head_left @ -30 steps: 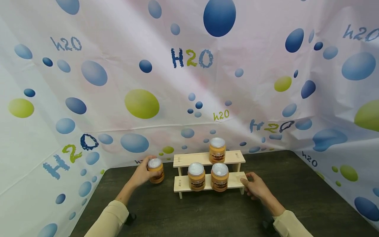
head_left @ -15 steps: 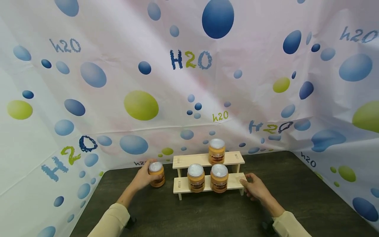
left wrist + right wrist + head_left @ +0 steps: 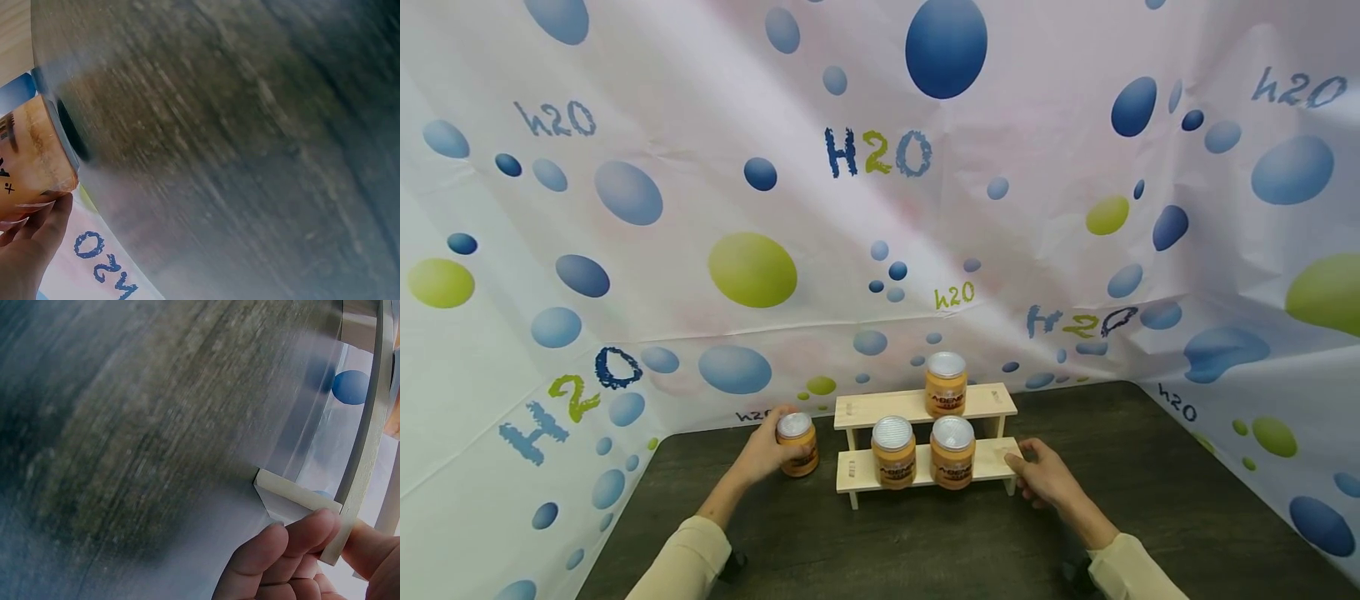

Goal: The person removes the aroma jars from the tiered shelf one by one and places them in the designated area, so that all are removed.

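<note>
A small two-step wooden rack stands on the dark table. Two orange jars with silver lids sit on its lower step, and a third jar stands on the upper step. My left hand grips another orange jar that stands on the table just left of the rack. My right hand grips the right end of the lower step, fingers curled over its edge and thumb on the far side.
A white backdrop printed with blue and green bubbles and "H2O" lettering closes in the table at the back and both sides. Bare dark tabletop lies in front of the rack.
The jar in my left hand has settled slightly lower and nearer the rack. My right hand stays on the rack's end.
</note>
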Available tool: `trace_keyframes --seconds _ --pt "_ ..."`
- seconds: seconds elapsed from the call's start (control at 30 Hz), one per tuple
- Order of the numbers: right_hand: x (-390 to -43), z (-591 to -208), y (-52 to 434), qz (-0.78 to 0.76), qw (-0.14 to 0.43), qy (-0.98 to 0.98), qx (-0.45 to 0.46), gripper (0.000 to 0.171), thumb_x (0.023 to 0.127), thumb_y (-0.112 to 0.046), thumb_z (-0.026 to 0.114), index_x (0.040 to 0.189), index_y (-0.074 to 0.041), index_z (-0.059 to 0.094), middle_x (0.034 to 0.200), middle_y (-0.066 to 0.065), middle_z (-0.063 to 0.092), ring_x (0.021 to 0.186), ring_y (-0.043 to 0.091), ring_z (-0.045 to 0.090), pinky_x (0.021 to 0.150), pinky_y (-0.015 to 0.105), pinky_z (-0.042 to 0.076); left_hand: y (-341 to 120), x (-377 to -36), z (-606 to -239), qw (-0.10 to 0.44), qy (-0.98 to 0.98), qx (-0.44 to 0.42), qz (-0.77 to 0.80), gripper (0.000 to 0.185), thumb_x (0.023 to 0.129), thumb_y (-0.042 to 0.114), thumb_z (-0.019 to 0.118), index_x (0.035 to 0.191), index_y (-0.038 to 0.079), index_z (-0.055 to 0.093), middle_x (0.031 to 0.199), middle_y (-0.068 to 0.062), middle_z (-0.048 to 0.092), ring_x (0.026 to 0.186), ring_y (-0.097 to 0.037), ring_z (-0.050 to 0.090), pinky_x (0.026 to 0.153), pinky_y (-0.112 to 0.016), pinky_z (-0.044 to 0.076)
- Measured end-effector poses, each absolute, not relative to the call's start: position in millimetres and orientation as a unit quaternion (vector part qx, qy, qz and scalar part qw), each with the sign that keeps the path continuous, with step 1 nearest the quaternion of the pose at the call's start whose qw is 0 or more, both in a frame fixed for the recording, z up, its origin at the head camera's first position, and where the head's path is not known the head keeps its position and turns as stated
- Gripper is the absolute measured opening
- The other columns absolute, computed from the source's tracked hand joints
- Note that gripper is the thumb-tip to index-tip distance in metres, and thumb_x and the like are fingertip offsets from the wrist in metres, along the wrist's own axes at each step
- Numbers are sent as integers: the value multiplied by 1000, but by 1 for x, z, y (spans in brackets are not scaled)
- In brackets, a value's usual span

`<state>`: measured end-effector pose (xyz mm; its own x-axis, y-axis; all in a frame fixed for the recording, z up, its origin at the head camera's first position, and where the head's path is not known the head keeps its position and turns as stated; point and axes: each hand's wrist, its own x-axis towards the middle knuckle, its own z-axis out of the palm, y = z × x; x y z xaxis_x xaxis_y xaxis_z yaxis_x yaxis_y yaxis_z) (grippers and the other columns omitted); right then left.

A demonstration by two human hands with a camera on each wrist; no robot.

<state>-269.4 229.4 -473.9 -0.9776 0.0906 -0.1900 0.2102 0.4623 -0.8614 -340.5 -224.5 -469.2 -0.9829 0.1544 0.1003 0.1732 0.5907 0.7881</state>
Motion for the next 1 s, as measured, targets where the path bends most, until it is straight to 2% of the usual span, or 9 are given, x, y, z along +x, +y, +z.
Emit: trace_keyframes --seconds 1.0 --pt "-269 -473 230 -518 59 849 86 44 104 -27 53 136 2 43 74 8 59 60 18 55 51 31 45 -224 -334 -474 3 -886 -105 -451 81 85 19 81 148 6 31 137 -28 50 122 -43 56 94 -55 52"
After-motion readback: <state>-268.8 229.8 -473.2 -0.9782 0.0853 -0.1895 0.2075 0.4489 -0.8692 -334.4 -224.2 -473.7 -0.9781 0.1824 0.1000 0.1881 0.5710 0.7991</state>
